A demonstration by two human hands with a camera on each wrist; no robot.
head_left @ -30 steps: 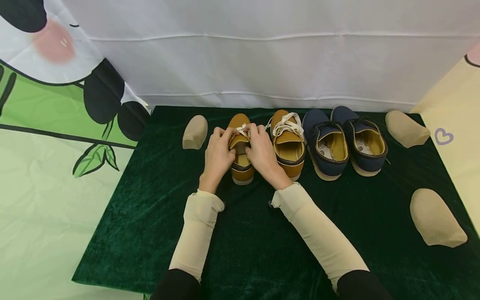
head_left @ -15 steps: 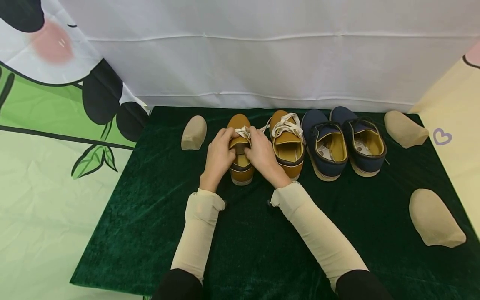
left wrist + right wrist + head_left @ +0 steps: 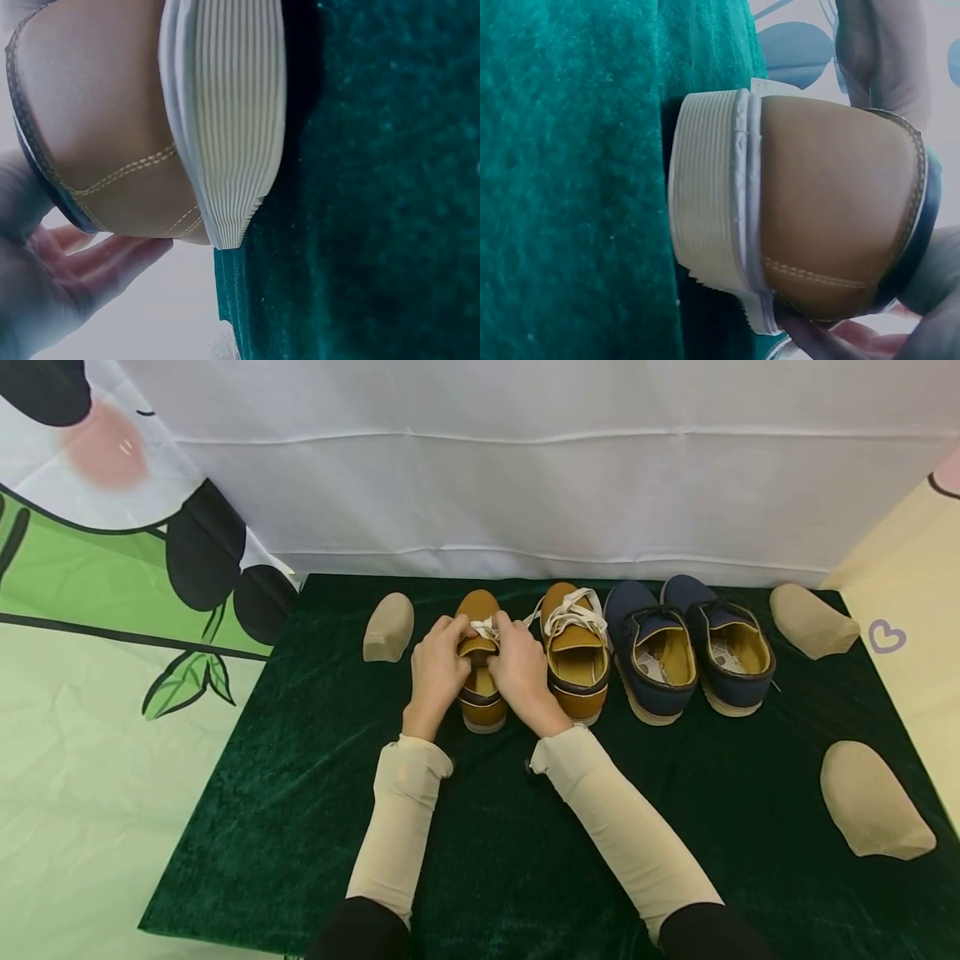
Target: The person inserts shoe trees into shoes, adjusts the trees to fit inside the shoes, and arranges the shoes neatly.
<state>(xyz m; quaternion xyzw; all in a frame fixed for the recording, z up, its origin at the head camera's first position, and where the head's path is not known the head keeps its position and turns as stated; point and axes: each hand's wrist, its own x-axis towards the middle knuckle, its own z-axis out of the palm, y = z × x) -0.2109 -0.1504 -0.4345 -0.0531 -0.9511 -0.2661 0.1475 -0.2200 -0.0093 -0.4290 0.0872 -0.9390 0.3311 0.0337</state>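
A brown lace-up shoe (image 3: 483, 713) stands on the green cloth with its heel toward me. My left hand (image 3: 437, 667) grips its left side, thumb at the opening and fingers along the upper. On the other side my right hand (image 3: 522, 670) holds the collar the same way, fingertips up by the white laces (image 3: 485, 628). In the left wrist view, fingers bend beneath the brown heel (image 3: 97, 105) and its dark collar. The right wrist view has the heel (image 3: 832, 202) close up, with its ribbed pale sole on the cloth. Parts of both sides are hidden by the hands.
Right beside it is the matching brown shoe (image 3: 576, 672), laces loose on top. Two navy shoes (image 3: 660, 685) follow to the right. Beige shoe inserts (image 3: 388, 627) lie at the left, the far right and the front right. A white curtain (image 3: 480, 485) hangs behind.
The right hand and forearm have shifted slightly left, closer to the held shoe. The left hand keeps nearly the same place, and the shoes stay where they were.
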